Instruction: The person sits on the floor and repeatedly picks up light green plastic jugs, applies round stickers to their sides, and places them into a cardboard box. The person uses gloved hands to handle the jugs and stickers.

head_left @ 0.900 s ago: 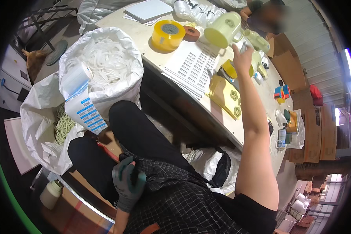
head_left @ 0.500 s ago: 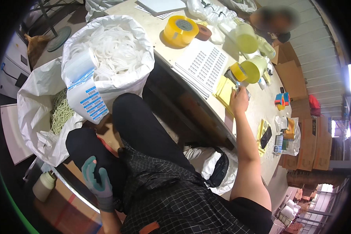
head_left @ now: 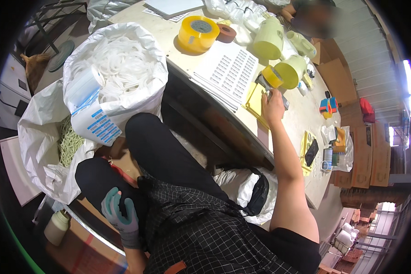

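Fingers of my bare right hand (head_left: 273, 106) close on a yellow tape dispenser with grey metal frame (head_left: 270, 81) at the pale wooden table's (head_left: 178, 55) edge; it looks rigid, fairly light, best held by its frame. My left hand in a teal glove (head_left: 120, 214) rests open on my knee.

A teal-grey glove covers the left hand (head_left: 119, 215); black trousers, checked black shirt.

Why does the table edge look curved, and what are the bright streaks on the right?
Head view: the fisheye lens bends the table edge and leaves a black rim; the ceiling lights glare white at right; a patch at top is blurred.
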`<state>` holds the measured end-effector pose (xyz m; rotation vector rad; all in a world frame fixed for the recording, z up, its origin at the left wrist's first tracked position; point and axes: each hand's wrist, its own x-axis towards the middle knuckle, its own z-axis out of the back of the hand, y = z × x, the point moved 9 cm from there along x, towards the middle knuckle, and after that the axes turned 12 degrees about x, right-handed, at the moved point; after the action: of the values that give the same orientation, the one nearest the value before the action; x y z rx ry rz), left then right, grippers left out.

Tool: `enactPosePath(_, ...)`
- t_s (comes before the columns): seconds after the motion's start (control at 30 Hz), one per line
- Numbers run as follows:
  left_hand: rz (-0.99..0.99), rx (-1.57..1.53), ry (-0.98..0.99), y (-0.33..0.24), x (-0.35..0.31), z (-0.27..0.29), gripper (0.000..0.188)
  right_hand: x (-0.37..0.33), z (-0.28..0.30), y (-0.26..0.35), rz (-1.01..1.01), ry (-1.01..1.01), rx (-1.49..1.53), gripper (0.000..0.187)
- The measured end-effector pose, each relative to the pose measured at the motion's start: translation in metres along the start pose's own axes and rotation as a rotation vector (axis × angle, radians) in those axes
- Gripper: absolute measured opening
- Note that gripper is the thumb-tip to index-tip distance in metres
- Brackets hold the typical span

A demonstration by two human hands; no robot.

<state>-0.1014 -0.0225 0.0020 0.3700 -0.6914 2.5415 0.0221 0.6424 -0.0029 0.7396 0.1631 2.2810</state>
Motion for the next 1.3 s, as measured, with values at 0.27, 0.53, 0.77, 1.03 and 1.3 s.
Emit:
enactPosePath(0.27,-0.016,0.063,0.024,-0.003,-0.001,-0.007,0.037,0.028,0.026,-0.022,-0.175,-0.155,-0.014,0.036)
enactPosePath(0.53,-0.032,0.19,0.036,-0.002,-0.002,-0.019,0.034,0.092,-0.005,-0.036,-0.242,0.2,-0.017,0.042)
enactPosePath(0.77,-0.046,0.304,0.068,-0.005,-0.002,-0.024,0.032,0.053,-0.006,-0.005,-0.066,0.134,0.024,0.043)
enactPosePath(1.03,-0.075,0.316,0.077,-0.013,0.001,-0.03,0.03,0.045,0.014,0.003,-0.055,0.093,-0.04,0.035)
enactPosePath(1.3,-0.047,0.195,-0.024,-0.014,0.004,-0.011,0.032,0.016,0.009,-0.025,-0.145,0.114,-0.124,0.048)
